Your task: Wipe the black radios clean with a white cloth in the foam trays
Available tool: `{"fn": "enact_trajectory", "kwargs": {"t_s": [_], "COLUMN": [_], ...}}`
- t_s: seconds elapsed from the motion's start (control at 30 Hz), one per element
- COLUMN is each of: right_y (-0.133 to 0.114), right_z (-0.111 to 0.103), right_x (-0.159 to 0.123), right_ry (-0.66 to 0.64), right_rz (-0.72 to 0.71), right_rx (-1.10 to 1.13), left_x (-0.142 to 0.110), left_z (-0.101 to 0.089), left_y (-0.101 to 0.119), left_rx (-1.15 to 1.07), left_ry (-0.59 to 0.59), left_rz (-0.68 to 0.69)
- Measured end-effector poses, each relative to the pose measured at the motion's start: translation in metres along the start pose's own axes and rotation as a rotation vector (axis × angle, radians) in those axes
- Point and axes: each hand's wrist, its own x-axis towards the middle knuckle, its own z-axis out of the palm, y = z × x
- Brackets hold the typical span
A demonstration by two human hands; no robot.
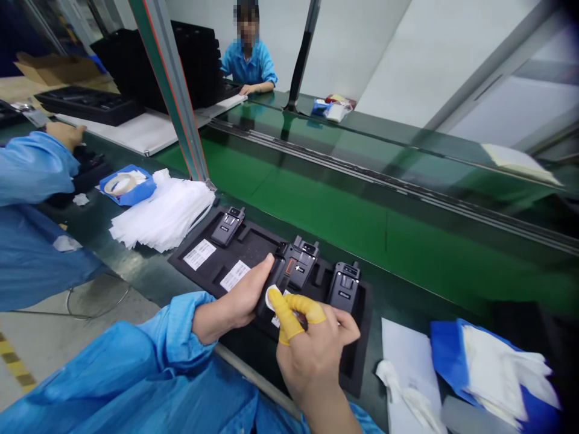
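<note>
The left hand [239, 298] grips a black handset [289, 274] by its side, tipped up over the dark foam tray [266, 241] near the table's [136, 265] front edge. The right hand [312, 343], with yellow finger covers on thumb and forefinger, pinches a small white sticker [272, 297] against the handset's lower face. The step in hand looks like sticking a label on; pressing it flat and square probably calls for a steady thumb.

Two more handsets sit in the tray, one at the far left [227, 226], one at the right [344, 286], the latter just beside the working fingers. A pile of white bags [163, 214] and a tape roll [121, 182] lie to the left; a co-worker's sleeve [31, 169] is nearby.
</note>
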Motion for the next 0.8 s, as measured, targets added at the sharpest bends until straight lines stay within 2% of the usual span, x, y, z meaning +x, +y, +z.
{"fn": "enact_trajectory", "kwargs": {"t_s": [0.13, 0.23, 0.4, 0.5, 0.63, 0.8], "right_y": [-0.01, -0.009, 0.003, 0.0, -0.008, 0.002], "right_z": [0.001, -0.001, 0.0, 0.001, -0.002, -0.005], "right_x": [-0.007, -0.009, -0.002, -0.008, -0.024, -0.036], "right_ry": [-0.03, -0.076, 0.0, -0.072, -0.231, -0.279], "right_rz": [0.039, 0.039, 0.016, 0.033, 0.034, -0.032], "right_rx": [0.057, 0.092, -0.035, 0.07, 0.295, 0.384], "left_x": [-0.001, 0.0, 0.0, 0.002, 0.01, 0.016], "left_z": [-0.003, -0.003, -0.002, -0.004, -0.007, -0.004], "left_y": [0.002, 0.001, -0.003, -0.003, 0.002, 0.008], "left_rx": [0.041, 0.026, -0.012, 0.012, 0.033, 0.032], "left_ry": [0.034, 0.026, -0.025, 0.015, 0.106, 0.092], "left_rz": [0.027, -0.015, -0.074, -0.048, -0.136, -0.082]}}
